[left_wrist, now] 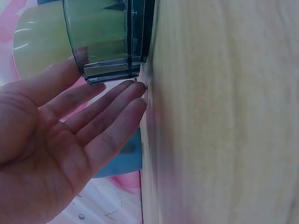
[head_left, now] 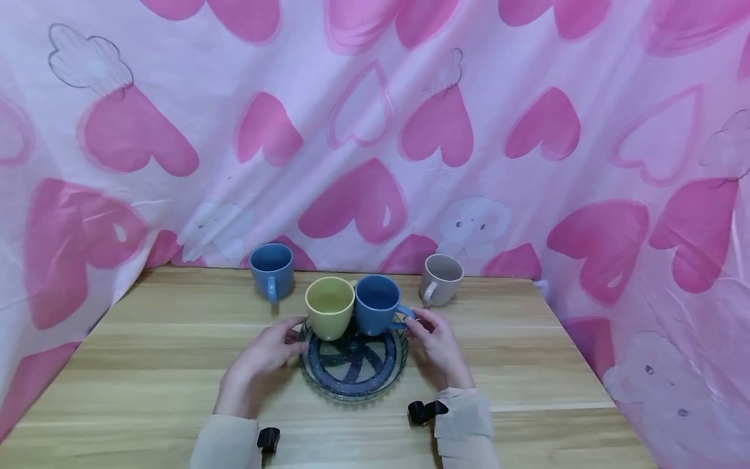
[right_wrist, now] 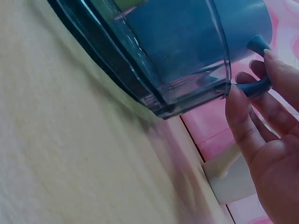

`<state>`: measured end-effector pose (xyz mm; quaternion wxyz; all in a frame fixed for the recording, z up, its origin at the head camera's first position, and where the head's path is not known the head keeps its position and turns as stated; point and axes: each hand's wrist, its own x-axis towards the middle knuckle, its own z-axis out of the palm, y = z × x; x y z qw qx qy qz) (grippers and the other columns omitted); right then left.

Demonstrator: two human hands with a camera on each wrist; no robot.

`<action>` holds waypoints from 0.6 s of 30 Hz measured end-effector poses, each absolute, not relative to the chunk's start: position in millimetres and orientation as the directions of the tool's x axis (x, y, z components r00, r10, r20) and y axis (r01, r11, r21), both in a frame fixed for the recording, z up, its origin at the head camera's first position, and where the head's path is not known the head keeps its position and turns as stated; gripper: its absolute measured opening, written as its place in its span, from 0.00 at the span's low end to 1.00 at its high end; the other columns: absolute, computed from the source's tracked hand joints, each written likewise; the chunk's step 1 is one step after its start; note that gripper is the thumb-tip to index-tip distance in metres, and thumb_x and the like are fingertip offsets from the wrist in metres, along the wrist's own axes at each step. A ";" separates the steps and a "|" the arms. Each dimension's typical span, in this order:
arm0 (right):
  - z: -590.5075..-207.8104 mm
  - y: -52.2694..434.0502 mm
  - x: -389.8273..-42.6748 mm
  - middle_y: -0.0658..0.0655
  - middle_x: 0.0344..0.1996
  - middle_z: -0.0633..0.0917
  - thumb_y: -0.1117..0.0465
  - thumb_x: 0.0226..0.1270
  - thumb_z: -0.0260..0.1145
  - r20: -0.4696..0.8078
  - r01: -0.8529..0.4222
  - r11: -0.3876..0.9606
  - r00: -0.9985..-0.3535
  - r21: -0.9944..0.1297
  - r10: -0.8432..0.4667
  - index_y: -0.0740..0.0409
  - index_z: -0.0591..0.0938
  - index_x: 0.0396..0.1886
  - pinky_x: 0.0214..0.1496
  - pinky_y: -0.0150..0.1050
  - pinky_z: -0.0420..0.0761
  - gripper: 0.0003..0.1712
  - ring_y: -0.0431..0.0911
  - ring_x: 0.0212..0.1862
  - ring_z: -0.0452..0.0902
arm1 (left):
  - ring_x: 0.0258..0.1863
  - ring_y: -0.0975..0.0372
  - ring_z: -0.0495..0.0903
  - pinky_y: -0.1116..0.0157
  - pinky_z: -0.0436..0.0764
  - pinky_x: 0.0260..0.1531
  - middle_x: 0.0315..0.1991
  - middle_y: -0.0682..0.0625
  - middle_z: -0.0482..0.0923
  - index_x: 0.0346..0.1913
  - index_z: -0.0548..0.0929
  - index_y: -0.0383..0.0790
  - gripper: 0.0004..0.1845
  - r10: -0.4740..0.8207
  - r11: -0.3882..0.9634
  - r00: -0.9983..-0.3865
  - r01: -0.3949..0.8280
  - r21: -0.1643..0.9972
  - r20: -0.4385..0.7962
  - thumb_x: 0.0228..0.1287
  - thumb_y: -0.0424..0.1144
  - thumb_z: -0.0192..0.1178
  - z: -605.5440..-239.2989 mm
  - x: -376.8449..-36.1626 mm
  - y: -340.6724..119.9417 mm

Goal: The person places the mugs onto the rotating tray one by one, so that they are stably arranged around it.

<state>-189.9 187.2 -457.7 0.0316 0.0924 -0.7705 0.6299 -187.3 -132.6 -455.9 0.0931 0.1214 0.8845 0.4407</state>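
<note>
Pinching the handle (head_left: 405, 314) of the blue cup (head_left: 375, 307), the right grip (head_left: 438, 344) is beside the glass dish (head_left: 354, 391); the left grip (head_left: 266, 350), spread, touches its other side. The yellow cup (head_left: 329, 319) also stands inside, between both grips; even, gentle support should keep cups upright.

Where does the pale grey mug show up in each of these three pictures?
Head: the pale grey mug is right of centre, at the table's back, beyond the right hand.
Left wrist: not in the picture.
Right wrist: lower right, the mug partly behind that hand.
Shared landmark: the glass dish, visible in all three.
</note>
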 end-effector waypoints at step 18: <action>-470.4 198.8 -201.8 0.57 0.52 0.73 0.49 0.59 0.58 0.218 -0.235 0.293 -0.972 -0.927 -0.091 0.45 0.68 0.58 0.50 0.49 0.69 0.26 0.49 0.51 0.68 | 0.46 0.55 0.72 0.56 0.73 0.44 0.47 0.43 0.74 0.61 0.64 0.39 0.29 0.304 0.605 -0.947 0.111 0.788 -0.100 0.57 0.40 0.58 -454.6 -190.0 -136.0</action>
